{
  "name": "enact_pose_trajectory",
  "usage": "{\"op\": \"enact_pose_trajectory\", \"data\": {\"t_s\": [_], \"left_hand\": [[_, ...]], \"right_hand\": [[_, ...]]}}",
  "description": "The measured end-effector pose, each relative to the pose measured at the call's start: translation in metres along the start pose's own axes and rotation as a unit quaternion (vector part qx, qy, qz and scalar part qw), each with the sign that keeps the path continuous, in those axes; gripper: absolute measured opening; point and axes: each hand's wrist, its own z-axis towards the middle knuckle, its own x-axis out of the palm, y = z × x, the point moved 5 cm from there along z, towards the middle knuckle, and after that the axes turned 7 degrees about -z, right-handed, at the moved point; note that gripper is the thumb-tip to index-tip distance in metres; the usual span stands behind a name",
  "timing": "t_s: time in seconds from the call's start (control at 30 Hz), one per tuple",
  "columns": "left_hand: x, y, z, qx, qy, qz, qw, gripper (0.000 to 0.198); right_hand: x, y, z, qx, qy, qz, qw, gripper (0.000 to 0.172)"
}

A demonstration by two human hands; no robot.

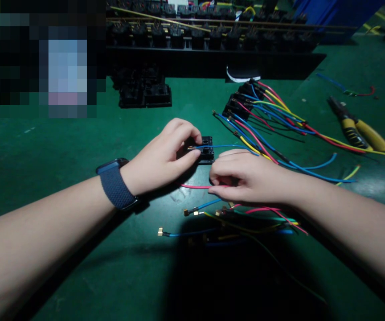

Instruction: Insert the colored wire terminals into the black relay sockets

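A small black part [207, 154] lies on the green table, and my left hand [175, 149] is wrapped round its left side. A blue wire [226, 146] runs over this part from between my left thumb and fingers. To the right, my right hand [242, 176] is closed on a red wire [195, 187], which stretches left beneath my left hand. Just below my right hand lie loose wires with brass terminals, among them a blue wire [209, 204]. The far end of the red wire is hidden.
Wired black parts [237, 107] sit at the upper right, with yellow-handled pliers [369, 133] beyond. More black parts [145, 91] stand upper left. A long black rack [212, 62] crosses the back, near a blue bin [333, 20]. The green table [112, 267] lies beneath.
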Motion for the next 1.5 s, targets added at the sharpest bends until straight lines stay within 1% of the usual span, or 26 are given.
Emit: {"op": "enact_pose_trajectory", "data": {"t_s": [0.07,0.17,0.33,0.47,0.53,0.7,0.87,1.03,1.17,1.23,1.33,1.4,1.5], "left_hand": [[0.000,0.000,0.000,-0.002,0.002,0.001,1.000,0.014],[0.000,0.000,0.000,-0.001,0.000,-0.002,1.000,0.015],[0.000,0.000,-0.001,0.001,-0.005,-0.007,1.000,0.016],[0.000,0.001,0.000,0.007,-0.009,-0.005,1.000,0.016],[0.000,0.001,-0.001,0.006,-0.009,-0.003,1.000,0.017],[-0.002,0.003,-0.002,-0.022,-0.033,-0.012,0.999,0.027],[0.001,0.003,-0.001,-0.039,0.005,-0.030,0.999,0.033],[0.001,0.003,0.000,-0.045,0.011,-0.045,0.998,0.035],[0.001,0.003,0.001,-0.048,0.016,-0.022,0.998,0.039],[0.002,0.002,0.000,-0.045,0.025,0.008,0.999,0.041],[0.002,0.001,-0.001,-0.041,0.038,0.045,0.997,0.042],[0.003,0.001,-0.001,-0.036,0.045,0.049,0.997,0.043],[0.002,0.001,0.000,-0.025,0.048,0.049,0.997,0.042]], "right_hand": [[0.000,0.000,0.000,0.004,0.007,-0.004,1.000,0.006],[0.000,0.001,0.000,0.012,0.016,-0.023,1.000,0.005],[0.001,0.006,-0.001,0.013,0.025,-0.095,0.995,0.013],[0.003,0.012,-0.001,0.002,0.028,-0.189,0.982,0.021],[0.004,0.013,0.000,-0.001,0.037,-0.206,0.978,0.024],[0.007,0.013,-0.001,0.015,0.049,-0.208,0.977,0.023],[0.005,0.012,-0.003,0.012,0.016,-0.211,0.977,0.020],[0.000,0.011,-0.004,0.034,-0.008,-0.202,0.979,0.012],[-0.003,0.005,-0.005,0.063,-0.020,-0.227,0.972,0.020],[-0.001,0.003,-0.006,0.048,-0.010,-0.226,0.973,0.026],[0.003,0.002,-0.006,-0.003,0.012,-0.204,0.979,0.018],[0.002,0.001,-0.007,-0.009,-0.008,-0.184,0.983,0.014],[-0.006,-0.001,-0.009,0.018,-0.084,-0.151,0.985,0.015]]}}
